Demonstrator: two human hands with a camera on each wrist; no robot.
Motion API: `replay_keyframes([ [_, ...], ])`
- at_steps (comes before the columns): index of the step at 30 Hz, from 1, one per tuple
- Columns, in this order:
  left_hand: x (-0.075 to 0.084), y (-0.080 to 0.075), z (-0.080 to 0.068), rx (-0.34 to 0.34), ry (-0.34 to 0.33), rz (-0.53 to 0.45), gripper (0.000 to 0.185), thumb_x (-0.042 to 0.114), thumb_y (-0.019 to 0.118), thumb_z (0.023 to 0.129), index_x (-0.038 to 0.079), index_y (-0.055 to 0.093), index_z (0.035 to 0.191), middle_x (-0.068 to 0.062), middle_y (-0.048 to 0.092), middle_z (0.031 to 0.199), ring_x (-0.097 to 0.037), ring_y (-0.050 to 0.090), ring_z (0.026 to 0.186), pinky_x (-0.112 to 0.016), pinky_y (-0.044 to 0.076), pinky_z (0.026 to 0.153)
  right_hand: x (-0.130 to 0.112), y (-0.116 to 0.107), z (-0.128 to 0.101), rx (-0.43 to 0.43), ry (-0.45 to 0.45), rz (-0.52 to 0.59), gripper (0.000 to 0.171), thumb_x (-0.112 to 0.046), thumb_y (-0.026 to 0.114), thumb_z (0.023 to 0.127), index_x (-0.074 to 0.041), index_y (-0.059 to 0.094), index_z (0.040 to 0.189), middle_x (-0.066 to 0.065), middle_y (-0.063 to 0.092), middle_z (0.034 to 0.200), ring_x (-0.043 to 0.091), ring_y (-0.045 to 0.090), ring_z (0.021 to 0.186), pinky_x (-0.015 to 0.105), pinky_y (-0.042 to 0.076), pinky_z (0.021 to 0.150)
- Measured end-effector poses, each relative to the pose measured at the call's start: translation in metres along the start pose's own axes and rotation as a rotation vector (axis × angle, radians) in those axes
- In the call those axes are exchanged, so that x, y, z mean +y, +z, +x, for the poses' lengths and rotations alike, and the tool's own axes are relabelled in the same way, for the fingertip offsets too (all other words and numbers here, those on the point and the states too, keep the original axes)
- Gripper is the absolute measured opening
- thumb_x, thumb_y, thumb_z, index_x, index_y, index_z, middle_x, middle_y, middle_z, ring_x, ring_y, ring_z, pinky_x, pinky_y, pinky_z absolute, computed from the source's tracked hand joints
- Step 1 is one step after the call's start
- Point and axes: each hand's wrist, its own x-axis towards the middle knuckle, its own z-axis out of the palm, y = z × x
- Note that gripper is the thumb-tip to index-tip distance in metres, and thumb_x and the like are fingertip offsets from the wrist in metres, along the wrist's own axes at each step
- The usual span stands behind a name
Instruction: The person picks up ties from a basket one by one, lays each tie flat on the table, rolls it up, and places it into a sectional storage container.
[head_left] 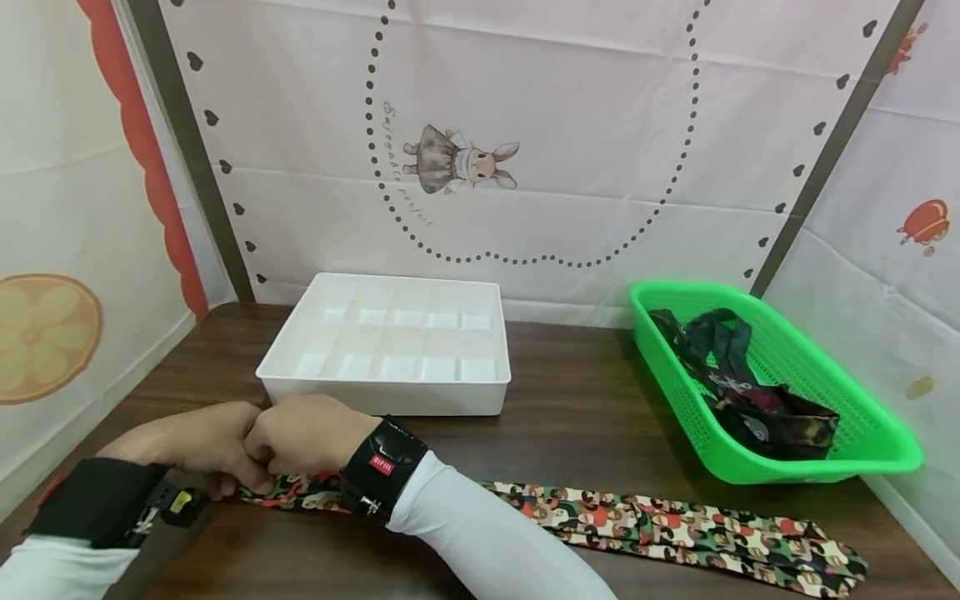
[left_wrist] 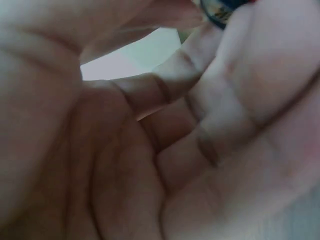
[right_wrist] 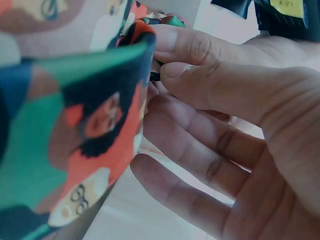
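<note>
A long strip of folded cloth, printed all over with cartoon faces in red, green and black, lies across the front of the brown table. At its left end my left hand and right hand meet, and both pinch the cloth. The right wrist view shows the printed cloth close up, with the two thumbs side by side at its edge. Only a dark scrap of cloth appears at the top of the left wrist view, beside the bent fingers. My right forearm covers part of the strip.
Just behind the hands stands a white divided box with several compartments. To the right, a green basket holds dark crumpled cloth. Printed white sheets hang behind the table and at both sides.
</note>
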Motion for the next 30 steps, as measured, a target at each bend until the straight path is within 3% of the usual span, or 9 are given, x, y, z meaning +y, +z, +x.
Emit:
replay_keyframes([
  [4, -0.004, 0.007, -0.005, 0.137, 0.022, 0.135, 0.022, 0.014, 0.088, 0.084, 0.009, 0.068, 0.090, -0.002, 0.062, 0.069, -0.020, 0.063, 0.055, -0.033, 0.054, 0.049, 0.000, 0.003, 0.002, 0.003, -0.019, 0.020, 0.011, -0.019, 0.078, 0.097, -0.030, 0.079, 0.098, -0.017, 0.063, 0.083, -0.001, 0.055, 0.075, 0.013, 0.043, 0.068],
  [7, -0.007, 0.015, -0.009, 0.222, 0.006, 0.163, 0.029, 0.014, 0.088, 0.083, 0.009, 0.063, 0.097, -0.001, 0.061, 0.070, -0.021, 0.060, 0.056, -0.033, 0.051, 0.050, 0.000, 0.007, 0.004, -0.007, -0.043, 0.033, 0.011, -0.018, 0.078, 0.097, -0.029, 0.079, 0.100, -0.017, 0.064, 0.085, -0.001, 0.054, 0.077, 0.012, 0.042, 0.069],
  [11, -0.010, 0.023, -0.013, 0.273, 0.005, 0.154, 0.035, 0.013, 0.085, 0.083, 0.007, 0.059, 0.104, -0.002, 0.060, 0.072, -0.021, 0.058, 0.055, -0.032, 0.048, 0.050, -0.002, 0.011, 0.007, -0.011, -0.053, 0.014, 0.009, -0.020, 0.078, 0.098, -0.028, 0.077, 0.099, -0.016, 0.062, 0.085, -0.001, 0.053, 0.077, 0.012, 0.040, 0.067],
  [17, -0.014, 0.022, -0.013, 0.275, 0.036, 0.144, 0.039, 0.021, 0.087, 0.086, 0.006, 0.057, 0.105, -0.004, 0.060, 0.071, -0.021, 0.059, 0.053, -0.034, 0.050, 0.049, -0.002, 0.013, 0.009, 0.020, -0.024, -0.050, 0.010, -0.024, 0.080, 0.097, -0.029, 0.074, 0.091, -0.015, 0.056, 0.079, -0.001, 0.049, 0.074, 0.013, 0.037, 0.064],
  [24, -0.006, 0.014, -0.008, 0.286, 0.024, 0.155, 0.043, 0.019, 0.088, 0.085, 0.004, 0.058, 0.111, -0.003, 0.061, 0.076, -0.023, 0.062, 0.058, -0.035, 0.053, 0.051, 0.005, 0.012, 0.010, 0.014, -0.008, -0.080, 0.010, -0.023, 0.080, 0.097, -0.032, 0.075, 0.097, -0.017, 0.059, 0.084, -0.002, 0.052, 0.079, 0.013, 0.040, 0.066],
  [30, -0.002, 0.006, 0.001, 0.179, 0.054, 0.158, 0.036, 0.011, 0.086, 0.082, 0.006, 0.060, 0.106, -0.003, 0.064, 0.075, -0.021, 0.062, 0.055, -0.034, 0.053, 0.050, 0.008, 0.014, 0.010, 0.001, 0.021, -0.074, 0.009, -0.031, 0.083, 0.094, -0.033, 0.076, 0.099, -0.019, 0.060, 0.085, -0.004, 0.053, 0.079, 0.012, 0.042, 0.066],
])
